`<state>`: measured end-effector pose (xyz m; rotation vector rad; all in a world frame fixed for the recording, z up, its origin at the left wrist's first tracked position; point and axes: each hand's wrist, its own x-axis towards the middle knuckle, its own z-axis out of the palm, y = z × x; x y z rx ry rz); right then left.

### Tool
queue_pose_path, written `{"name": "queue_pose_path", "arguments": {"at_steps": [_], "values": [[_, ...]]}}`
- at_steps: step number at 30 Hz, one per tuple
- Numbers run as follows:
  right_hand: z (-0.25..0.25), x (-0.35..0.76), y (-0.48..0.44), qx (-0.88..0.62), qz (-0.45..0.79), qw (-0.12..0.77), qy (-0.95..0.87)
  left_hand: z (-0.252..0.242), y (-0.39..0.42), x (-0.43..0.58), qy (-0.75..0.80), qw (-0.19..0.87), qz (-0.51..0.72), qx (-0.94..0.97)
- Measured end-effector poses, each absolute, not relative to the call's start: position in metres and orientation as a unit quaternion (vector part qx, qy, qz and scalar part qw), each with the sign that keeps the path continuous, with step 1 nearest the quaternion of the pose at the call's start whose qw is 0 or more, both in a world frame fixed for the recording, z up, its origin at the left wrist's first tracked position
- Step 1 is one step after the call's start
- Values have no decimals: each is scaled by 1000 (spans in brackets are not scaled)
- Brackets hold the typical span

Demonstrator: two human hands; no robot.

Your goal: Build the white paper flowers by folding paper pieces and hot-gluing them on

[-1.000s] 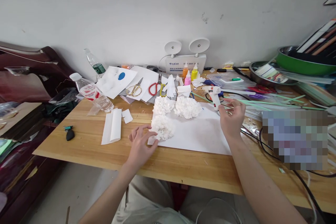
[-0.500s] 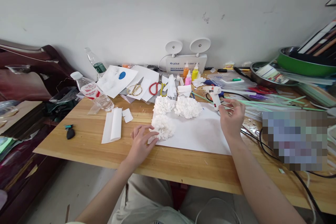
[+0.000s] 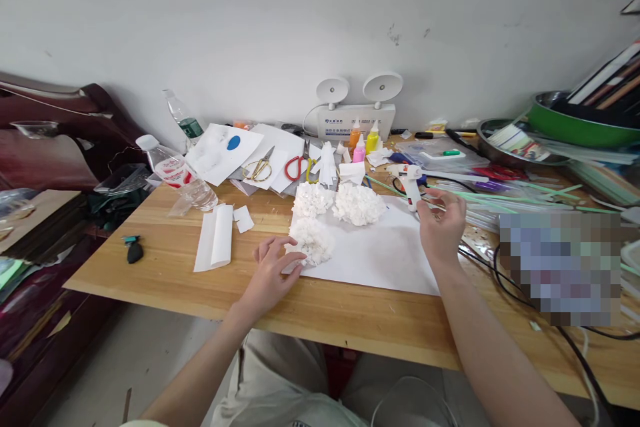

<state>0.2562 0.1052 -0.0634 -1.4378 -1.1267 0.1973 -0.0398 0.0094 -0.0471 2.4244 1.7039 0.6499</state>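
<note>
Three fluffy white paper flowers lie on a white sheet of paper: a front flower, a back-left flower and a back-right flower. My left hand is at the left edge of the front flower, its fingers apart and the fingertips close to the petals. At the right end of the sheet, a white hot glue gun has its nozzle pointing left. Beside its handle is my right hand, with fingers bent and apart; whether they touch the handle is unclear.
Scissors, red-handled scissors and paint bottles stand or lie along the back. Left are a water bottle and folded paper. Right are green straws, black cables and a green bowl.
My left hand has shifted very slightly to the right at the front flower. My right hand and the glue gun look unmoved.
</note>
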Motion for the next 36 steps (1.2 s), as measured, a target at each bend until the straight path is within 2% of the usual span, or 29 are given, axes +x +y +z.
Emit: {"name": "queue_pose_path", "arguments": {"at_steps": [17,25,29,36], "values": [[-64,257,106,-618,74,606,-495,-35,18,-49,444,-22,107,889],[-68,262,110,-632,60,596,-492,-37,18,-49,485,-15,153,861],[-71,279,115,-692,14,507,-514,-45,18,-48,514,-4,169,841],[-71,321,98,-778,55,333,-529,-53,18,-49,510,7,238,827]]}}
